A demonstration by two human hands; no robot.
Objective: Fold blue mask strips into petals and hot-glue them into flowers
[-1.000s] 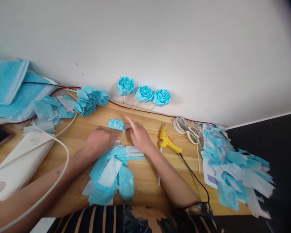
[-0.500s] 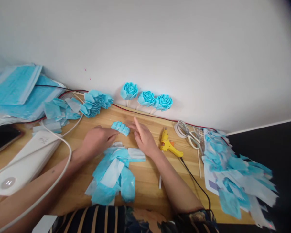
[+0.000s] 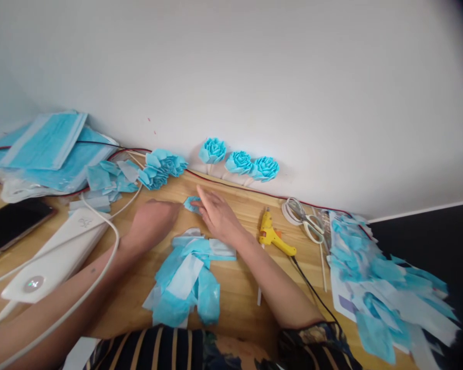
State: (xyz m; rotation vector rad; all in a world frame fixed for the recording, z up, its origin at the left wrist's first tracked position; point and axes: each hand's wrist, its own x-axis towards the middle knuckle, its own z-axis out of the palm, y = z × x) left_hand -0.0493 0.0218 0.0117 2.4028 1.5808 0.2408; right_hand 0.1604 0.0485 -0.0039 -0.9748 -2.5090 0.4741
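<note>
My left hand (image 3: 152, 222) and my right hand (image 3: 215, 216) meet over a small folded blue fabric strip (image 3: 190, 203) on the wooden table (image 3: 239, 288). The left hand's fingers curl in toward the strip. Fingers of the right hand lie stretched out and press down on the strip, covering most of it. Just in front of both hands lies a heap of blue and white fabric pieces (image 3: 187, 277).
Three blue fabric roses (image 3: 239, 161) lean on the wall, more blue petals (image 3: 160, 168) to their left. A yellow glue gun (image 3: 272, 236), scissors (image 3: 306, 223) and cut scraps (image 3: 378, 277) lie right. A white device (image 3: 56, 254), cable, phone (image 3: 11, 223) and face masks (image 3: 50, 146) sit left.
The two hands have closed in on the blue strip, which now shows much shorter under my right fingers. The camera has tipped, so everything sits lower in the picture.
</note>
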